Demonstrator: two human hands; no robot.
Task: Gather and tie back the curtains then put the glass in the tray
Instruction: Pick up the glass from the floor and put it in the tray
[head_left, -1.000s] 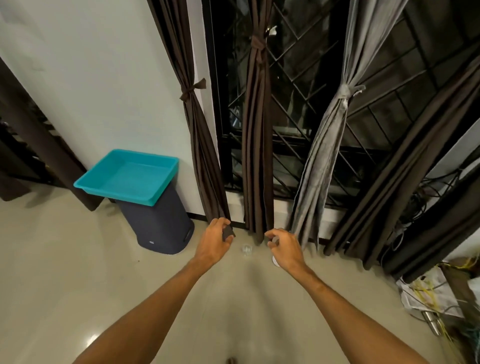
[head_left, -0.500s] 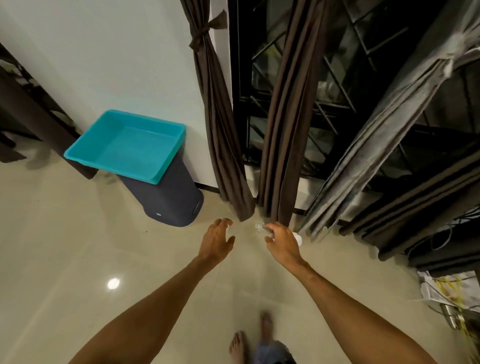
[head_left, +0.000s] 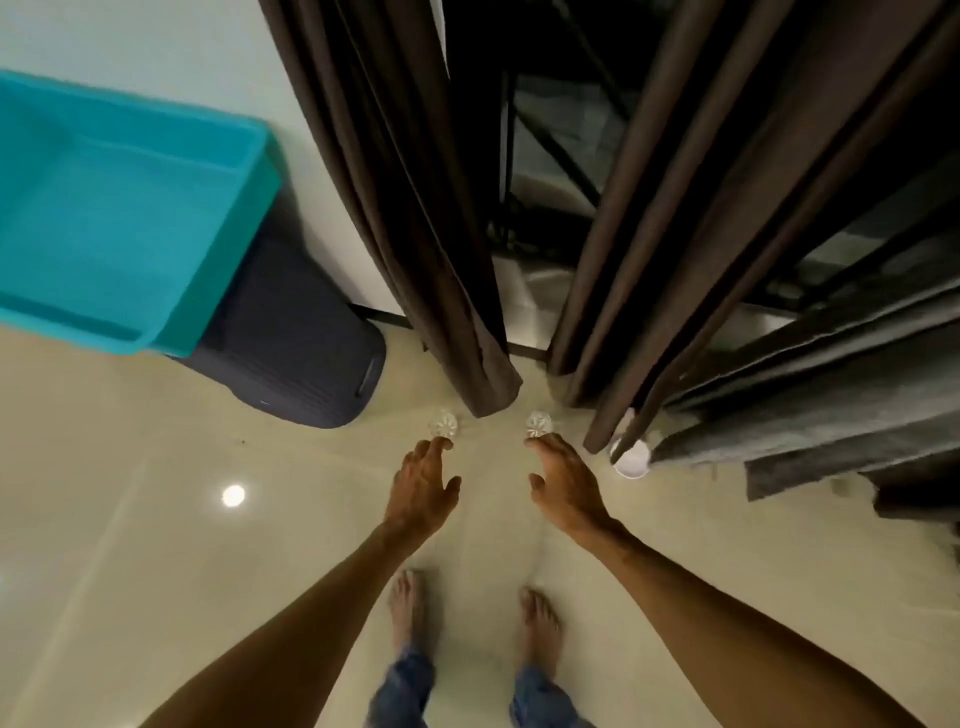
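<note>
Both hands lowered toward the floor since half a second ago; bare feet (head_left: 410, 608) newly in view.
- Small clear cut-glass tumbler, left glass (head_left: 442, 423): on beige tile, just left of the dark brown curtain hem (head_left: 488, 384).
- Matching right glass (head_left: 538, 424): just right of the hem.
- Left hand (head_left: 421, 488): fingers loosely spread, tips at the left glass, nothing gripped.
- Right hand (head_left: 566, 488): likewise at the right glass.
- Teal plastic tray (head_left: 241, 228): atop a dark grey bin (head_left: 291, 343), well left of the hem.

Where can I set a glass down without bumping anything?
The tray is bare inside. Open floor lies left of the left hand, in front of the bin. It is crowded under the curtains: left glass, right glass, white cup, and the right hand close by.
</note>
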